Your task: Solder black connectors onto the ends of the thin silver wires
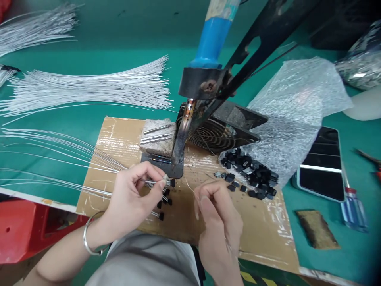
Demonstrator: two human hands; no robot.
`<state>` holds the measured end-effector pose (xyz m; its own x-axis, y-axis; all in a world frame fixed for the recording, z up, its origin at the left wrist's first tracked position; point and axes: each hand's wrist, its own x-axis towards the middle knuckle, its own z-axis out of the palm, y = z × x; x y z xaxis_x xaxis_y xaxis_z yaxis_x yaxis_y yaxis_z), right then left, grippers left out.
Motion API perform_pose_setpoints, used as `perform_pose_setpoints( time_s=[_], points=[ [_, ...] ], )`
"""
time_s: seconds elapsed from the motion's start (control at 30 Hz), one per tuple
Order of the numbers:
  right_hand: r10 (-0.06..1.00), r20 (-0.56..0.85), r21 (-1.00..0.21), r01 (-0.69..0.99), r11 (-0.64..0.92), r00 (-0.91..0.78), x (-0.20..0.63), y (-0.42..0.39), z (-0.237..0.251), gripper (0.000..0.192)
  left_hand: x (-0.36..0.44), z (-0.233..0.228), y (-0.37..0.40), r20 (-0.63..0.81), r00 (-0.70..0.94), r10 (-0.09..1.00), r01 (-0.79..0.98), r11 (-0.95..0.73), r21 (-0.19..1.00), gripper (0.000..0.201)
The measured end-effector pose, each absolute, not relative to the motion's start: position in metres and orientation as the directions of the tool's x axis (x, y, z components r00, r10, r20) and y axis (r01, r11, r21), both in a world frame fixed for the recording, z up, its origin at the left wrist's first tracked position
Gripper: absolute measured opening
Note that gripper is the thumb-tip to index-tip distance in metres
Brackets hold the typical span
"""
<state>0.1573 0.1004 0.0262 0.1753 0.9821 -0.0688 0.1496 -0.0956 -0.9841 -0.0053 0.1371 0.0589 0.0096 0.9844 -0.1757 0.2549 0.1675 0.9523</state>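
Note:
My left hand pinches a thin wire by its end, where a small black connector sticks out past the fingertips. Below those fingers lie several more wires ending in black connectors. A thin strand of solder wire rises from my right hand, whose thumb and forefinger are closed on it. Above both hands a soldering iron with a blue handle is clamped tip down. Its tip stands over a dark plate, a little above my left fingertips and apart from them.
Cardboard covers the green bench. Loose black connectors spill from a bubble-wrap bag. Behind the iron sits a fan. A phone, screwdriver and brown sponge lie right; a wire bundle lies left.

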Motion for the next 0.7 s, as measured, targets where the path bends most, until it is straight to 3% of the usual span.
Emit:
perform_pose_setpoints(
  time_s=[0.17,0.7],
  points=[
    [0.994,0.108,-0.973,0.209,0.101,0.023,0.166,0.107,0.025,0.018,-0.003,0.058,0.14,-0.174,-0.01,0.985,0.291,0.17,0.941,0.011],
    [0.996,-0.02,-0.998,-0.062,-0.015,0.082,0.157,0.121,0.03,0.018,-0.002,0.061,0.151,-0.16,-0.054,0.986,0.318,0.169,0.933,0.009]
  ],
)
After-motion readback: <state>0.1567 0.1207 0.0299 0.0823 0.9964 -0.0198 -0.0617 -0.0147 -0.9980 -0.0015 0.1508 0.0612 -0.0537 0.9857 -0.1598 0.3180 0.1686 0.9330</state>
